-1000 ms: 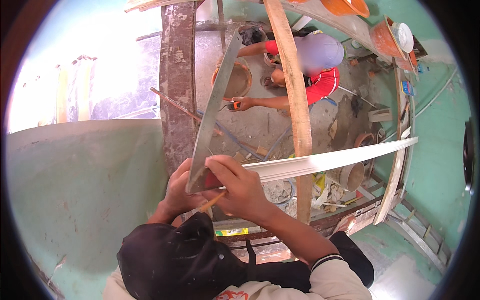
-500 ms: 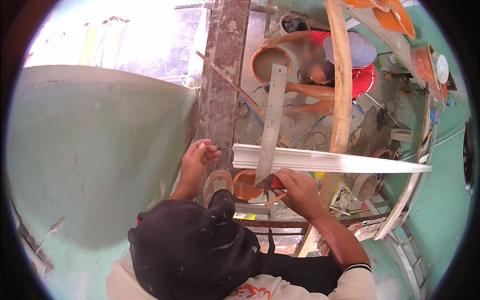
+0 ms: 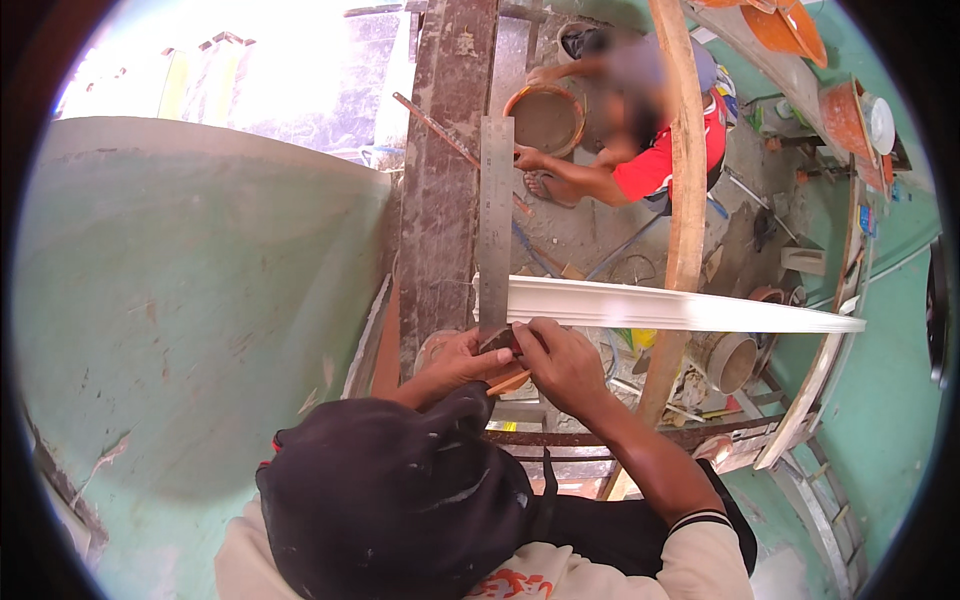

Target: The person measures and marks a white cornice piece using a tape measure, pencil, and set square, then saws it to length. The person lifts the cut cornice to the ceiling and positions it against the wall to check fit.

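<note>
A try square lies across the left end of a long white cornice moulding [image 3: 660, 304]. Its steel blade [image 3: 496, 220] points away from me over the moulding, and its red handle is mostly hidden by my hands. My right hand [image 3: 565, 368] is closed round that handle. A wooden pencil [image 3: 508, 383] sticks out beneath the same hand. At the near corner of the square, my left hand [image 3: 455, 362] grips it between thumb and fingers. The moulding reaches rightward, tapering in view, to the frame at the right.
Upright in view runs a wooden beam [image 3: 685, 180] beside the moulding, with a dark stained plank [image 3: 440, 200] on the left. Below, a person in red [image 3: 640, 165] works at an orange tub [image 3: 543, 118]. A green wall [image 3: 190, 300] stands at left; buckets [image 3: 728, 360] sit below right.
The try square has shifted left to the moulding's end, its blade turning straighter. My left hand, apart before, has come to it. The person below has leaned over and moved an arm toward the tub.
</note>
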Demonstrator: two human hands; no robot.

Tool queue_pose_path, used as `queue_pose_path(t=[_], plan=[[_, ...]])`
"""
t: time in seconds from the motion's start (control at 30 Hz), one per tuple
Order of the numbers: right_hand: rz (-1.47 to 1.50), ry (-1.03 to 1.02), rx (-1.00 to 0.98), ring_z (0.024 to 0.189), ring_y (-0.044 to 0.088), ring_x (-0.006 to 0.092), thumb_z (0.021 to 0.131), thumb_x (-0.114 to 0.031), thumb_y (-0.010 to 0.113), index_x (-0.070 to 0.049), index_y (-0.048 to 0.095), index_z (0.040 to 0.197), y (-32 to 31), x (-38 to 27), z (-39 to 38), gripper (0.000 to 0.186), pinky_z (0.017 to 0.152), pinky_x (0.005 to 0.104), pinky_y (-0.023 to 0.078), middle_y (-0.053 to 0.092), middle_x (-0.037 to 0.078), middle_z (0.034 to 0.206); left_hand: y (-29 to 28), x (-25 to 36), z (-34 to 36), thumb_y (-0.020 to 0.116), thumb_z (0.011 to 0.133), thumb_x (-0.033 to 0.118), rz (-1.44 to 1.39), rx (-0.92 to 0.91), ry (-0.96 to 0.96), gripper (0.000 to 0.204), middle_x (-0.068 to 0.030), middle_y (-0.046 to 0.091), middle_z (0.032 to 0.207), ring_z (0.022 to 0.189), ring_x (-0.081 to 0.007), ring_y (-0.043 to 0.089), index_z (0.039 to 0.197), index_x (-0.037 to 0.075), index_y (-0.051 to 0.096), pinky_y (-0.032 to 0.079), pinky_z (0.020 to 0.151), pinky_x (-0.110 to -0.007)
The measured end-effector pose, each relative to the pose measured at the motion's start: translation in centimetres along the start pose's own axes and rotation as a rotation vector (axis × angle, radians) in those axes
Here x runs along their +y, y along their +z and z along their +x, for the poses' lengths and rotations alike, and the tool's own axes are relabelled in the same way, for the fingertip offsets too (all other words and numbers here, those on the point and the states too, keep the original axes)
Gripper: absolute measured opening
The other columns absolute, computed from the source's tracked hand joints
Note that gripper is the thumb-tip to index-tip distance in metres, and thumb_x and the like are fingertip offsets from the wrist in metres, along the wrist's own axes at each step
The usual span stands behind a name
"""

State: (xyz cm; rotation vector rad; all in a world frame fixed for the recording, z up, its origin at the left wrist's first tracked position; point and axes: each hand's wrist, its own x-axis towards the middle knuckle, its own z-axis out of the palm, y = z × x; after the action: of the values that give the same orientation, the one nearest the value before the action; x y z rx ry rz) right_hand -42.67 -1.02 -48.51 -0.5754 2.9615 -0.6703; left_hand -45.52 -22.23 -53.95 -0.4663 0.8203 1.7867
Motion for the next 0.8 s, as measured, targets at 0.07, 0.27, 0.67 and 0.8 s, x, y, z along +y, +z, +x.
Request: queue_pose_path(t=[0.07,0.27,0.67,0.8], plan=[[0.027,0.027,0.004,0.077,0.067,0.0221,0.081,-0.016,0.07,-0.003,0.066,0.122,0.3,-0.1,-0.1,0.044,0.067,0.0357,0.053,0.061,0.007,0.106,0.1,-0.7,0.5,0.068,0.102,0.014,-0.018,0.017,0.007,0.043,-0.013,0.063,0.132,0.12,-0.02,0.065,0.138,-0.002,0.052,0.055,0.105,-0.035],[0.203,0.148,0.036,0.079,0.07,0.0272,0.083,-0.021,0.08,-0.01,0.07,0.118,-1.9,1.6,0.6,0.037,0.065,0.039,0.056,0.066,0.008,0.105,0.1,-0.9,1.3,0.062,0.105,0.015,0.066,0.064,0.028,0.035,-0.0133,0.065,0.129,0.117,-0.0209,0.067,0.135,-0.001,0.056,0.058,0.103,-0.036],[0.291,0.286,-0.001,0.085,0.072,0.0321,0.093,-0.018,0.071,-0.006,0.074,0.114,-3.3,6.6,3.2,0.025,0.072,0.0412,0.056,0.072,0.009,0.103,0.3,-1.2,2.3,0.061,0.104,0.009,0.013,0.086,0.049,0.035,-0.0167,0.066,0.13,0.117,-0.0258,0.068,0.135,-0.006,0.054,0.062,0.097,-0.035],[0.288,0.303,0.015,0.086,0.072,0.0313,0.092,-0.016,0.072,-0.006,0.075,0.113,-3.4,6.3,3.2,0.023,0.072,0.0409,0.056,0.072,0.009,0.101,0.8,-1.1,2.3,0.06,0.105,0.01,-0.011,0.072,0.065,0.034,-0.0168,0.066,0.13,0.117,-0.0252,0.068,0.135,-0.007,0.055,0.063,0.099,-0.037]])
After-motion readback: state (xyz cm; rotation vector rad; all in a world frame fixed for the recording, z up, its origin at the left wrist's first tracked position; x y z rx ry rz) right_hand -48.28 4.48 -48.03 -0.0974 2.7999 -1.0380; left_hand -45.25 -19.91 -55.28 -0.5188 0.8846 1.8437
